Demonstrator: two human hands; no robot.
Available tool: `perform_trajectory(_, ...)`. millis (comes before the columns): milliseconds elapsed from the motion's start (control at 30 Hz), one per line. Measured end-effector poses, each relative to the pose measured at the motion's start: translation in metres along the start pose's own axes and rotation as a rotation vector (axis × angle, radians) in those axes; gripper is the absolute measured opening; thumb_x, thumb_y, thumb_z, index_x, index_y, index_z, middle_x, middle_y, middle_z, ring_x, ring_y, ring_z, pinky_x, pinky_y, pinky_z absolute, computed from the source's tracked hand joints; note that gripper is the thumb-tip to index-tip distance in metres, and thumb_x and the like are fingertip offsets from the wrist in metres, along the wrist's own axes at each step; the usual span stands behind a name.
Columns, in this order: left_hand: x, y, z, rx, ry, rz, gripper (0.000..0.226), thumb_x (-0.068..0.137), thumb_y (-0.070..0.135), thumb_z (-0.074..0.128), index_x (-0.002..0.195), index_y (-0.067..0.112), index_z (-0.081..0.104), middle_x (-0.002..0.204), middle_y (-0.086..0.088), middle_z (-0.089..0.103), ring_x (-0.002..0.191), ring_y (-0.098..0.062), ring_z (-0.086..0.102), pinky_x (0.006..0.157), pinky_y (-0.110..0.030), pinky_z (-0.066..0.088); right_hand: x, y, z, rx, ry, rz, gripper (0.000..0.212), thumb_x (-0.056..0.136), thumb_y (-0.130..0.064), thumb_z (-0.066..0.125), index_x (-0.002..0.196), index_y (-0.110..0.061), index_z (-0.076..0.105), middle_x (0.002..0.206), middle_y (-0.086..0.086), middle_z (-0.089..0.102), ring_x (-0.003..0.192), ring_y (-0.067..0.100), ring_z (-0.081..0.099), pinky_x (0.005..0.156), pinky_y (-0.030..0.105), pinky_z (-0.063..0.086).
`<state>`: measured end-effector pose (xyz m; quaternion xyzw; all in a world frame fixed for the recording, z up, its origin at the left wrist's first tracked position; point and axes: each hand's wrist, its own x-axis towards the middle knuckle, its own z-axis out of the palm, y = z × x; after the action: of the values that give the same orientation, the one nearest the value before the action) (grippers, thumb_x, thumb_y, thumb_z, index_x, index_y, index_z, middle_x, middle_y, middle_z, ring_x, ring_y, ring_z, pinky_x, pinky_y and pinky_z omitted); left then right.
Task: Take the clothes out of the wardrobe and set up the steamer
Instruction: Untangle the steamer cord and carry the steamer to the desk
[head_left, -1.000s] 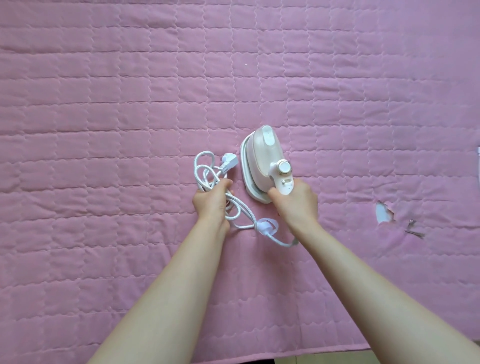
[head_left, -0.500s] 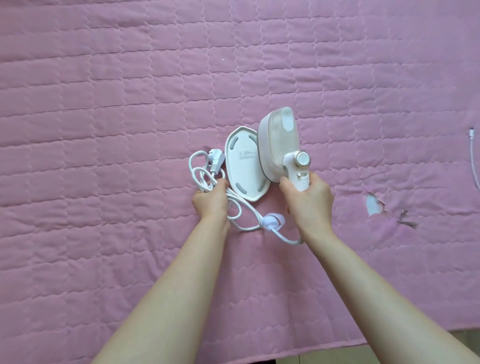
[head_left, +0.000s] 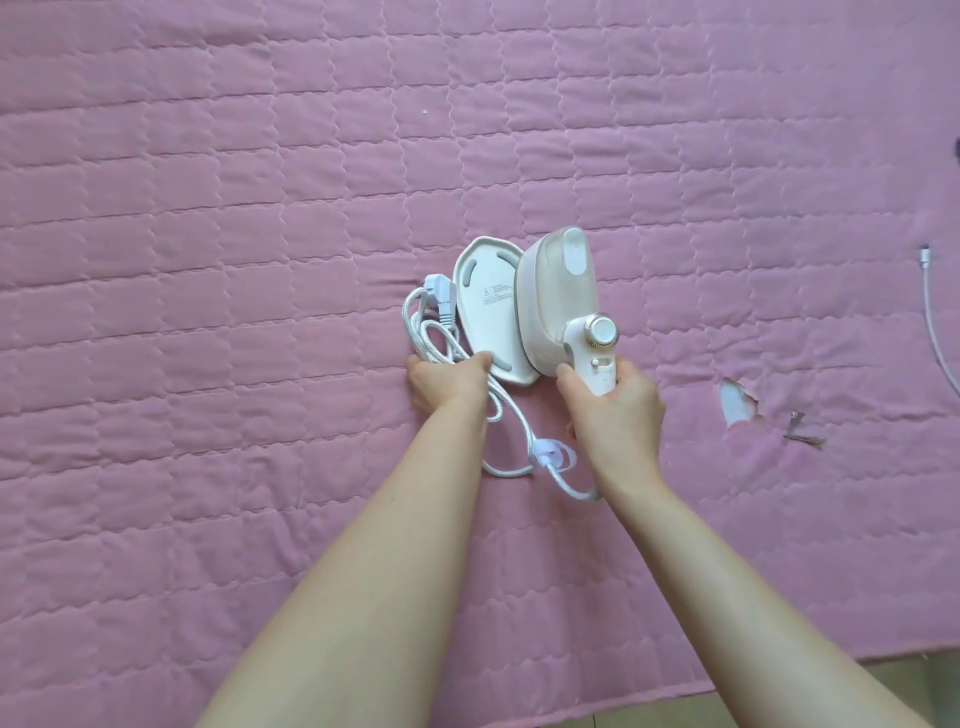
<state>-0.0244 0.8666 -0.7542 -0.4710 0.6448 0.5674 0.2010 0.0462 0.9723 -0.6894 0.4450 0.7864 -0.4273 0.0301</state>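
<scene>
1. Across the whole view lies a pink quilted cover (head_left: 208, 208), spread flat like a bed top; everything below is placed relative to the steamer at its centre. The cover gives a broad, soft surface to unpack on. No clothes or wardrobe are in sight.
2. Two bare forearms reach up from the near edge toward the steamer.
3. The steamer (head_left: 558, 299), pale pink and white, is tipped up on edge with its handle pointing toward the person. This likely separates it from its tray.
4. The right hand (head_left: 613, 410) is clenched around the steamer's handle, just below a round dial (head_left: 601, 332), holding the body up.
5. Just left of the steamer, touching it, a white base tray (head_left: 488, 317) lies with a printed label showing.
6. The left hand (head_left: 447, 384), left of the steamer's handle, presses down on a bundled white power cord (head_left: 431, 332), fingers closed over the loops, probably to keep them from dragging.
7. The cord's plug (head_left: 441, 293) rests left of the tray. A clear tie (head_left: 553, 451) sits on the cord below the steamer.
8. Well right of the steamer, the cover has a small tear (head_left: 735, 405), with a dark hair clip (head_left: 800, 434) beside it. Farther right lies a thin white cable (head_left: 935, 322).
</scene>
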Motion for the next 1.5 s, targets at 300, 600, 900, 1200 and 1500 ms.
perform_trajectory(300, -0.018, -0.004, -0.029, -0.145, -0.19, -0.026, 0.024, 0.073, -0.005, 0.072, 0.093, 0.005, 0.062, 0.067, -0.006, 0.06, 0.046, -0.012, 0.056, 0.041, -0.02, 0.045, -0.008, -0.001, -0.015, -0.013, -0.008, -0.017, 0.021, 0.075, -0.036, 0.066, 0.073, -0.017, 0.057, 0.066, 0.002, 0.064, 0.069, 0.032, 0.064, 0.069, 0.04, 0.052)
perform_trajectory(600, -0.062, 0.002, -0.08, -0.214, -0.175, -0.115, 0.021, 0.073, -0.005, 0.072, 0.084, 0.009, 0.06, 0.063, -0.007, 0.059, 0.035, -0.009, 0.05, 0.038, -0.017, 0.039, -0.053, -0.029, -0.044, -0.026, -0.05, -0.088, 0.015, 0.076, -0.033, 0.066, 0.073, -0.021, 0.057, 0.065, 0.001, 0.063, 0.069, 0.033, 0.063, 0.071, 0.045, 0.052)
perform_trajectory(900, -0.145, 0.03, -0.169, -0.316, -0.16, -0.109, 0.02, 0.074, -0.003, 0.073, 0.086, 0.011, 0.066, 0.062, -0.003, 0.063, 0.048, -0.015, 0.055, 0.053, -0.026, 0.04, -0.14, -0.085, -0.09, 0.001, -0.17, -0.189, 0.052, 0.072, -0.037, 0.063, 0.122, -0.048, 0.051, 0.087, -0.012, 0.068, 0.079, 0.03, 0.065, 0.077, 0.045, 0.055)
perform_trajectory(1200, -0.263, 0.042, -0.258, -0.444, -0.109, -0.069, 0.013, 0.078, -0.001, 0.071, 0.08, 0.01, 0.065, 0.057, -0.002, 0.058, 0.039, -0.009, 0.05, 0.04, -0.017, 0.038, -0.233, -0.131, -0.154, -0.021, -0.339, -0.362, 0.04, 0.076, -0.032, 0.067, 0.111, -0.049, 0.057, 0.075, -0.02, 0.065, 0.069, 0.017, 0.064, 0.072, 0.041, 0.055)
perform_trajectory(1500, -0.366, 0.006, -0.323, -0.66, 0.102, -0.031, 0.013, 0.074, 0.005, 0.076, 0.084, 0.008, 0.068, 0.057, 0.0, 0.061, 0.045, -0.013, 0.048, 0.051, -0.027, 0.041, -0.303, -0.146, -0.197, -0.064, -0.554, -0.554, 0.042, 0.078, -0.032, 0.068, 0.112, -0.051, 0.051, 0.076, -0.016, 0.066, 0.069, 0.018, 0.064, 0.064, 0.045, 0.056)
